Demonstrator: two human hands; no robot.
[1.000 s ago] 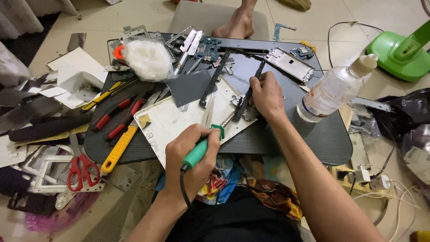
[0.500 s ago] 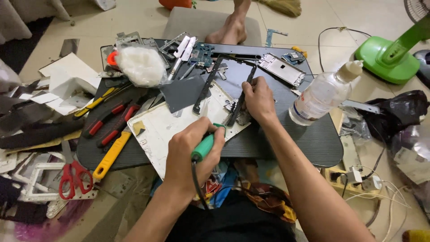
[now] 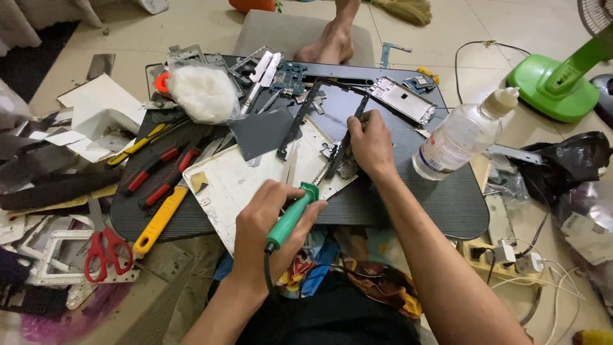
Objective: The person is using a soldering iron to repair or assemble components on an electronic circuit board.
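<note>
Your left hand (image 3: 271, 220) was wrapped tight around the green-handled soldering iron (image 3: 292, 216), tip aimed at the small circuit board (image 3: 337, 156) on the white panel (image 3: 239, 179). Your right hand (image 3: 370, 144) pinched that board down with its fingertips. The clear plastic bottle (image 3: 463, 134) lay just beside, on the dark tray table (image 3: 434, 198).

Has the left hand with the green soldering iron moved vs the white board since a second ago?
No. The left hand holds the green soldering iron at the white board's near edge, as before.

Dark low table (image 3: 440, 204) with white panel (image 3: 236, 179), screwdrivers (image 3: 156, 169), plastic bottle (image 3: 456, 137).
</note>
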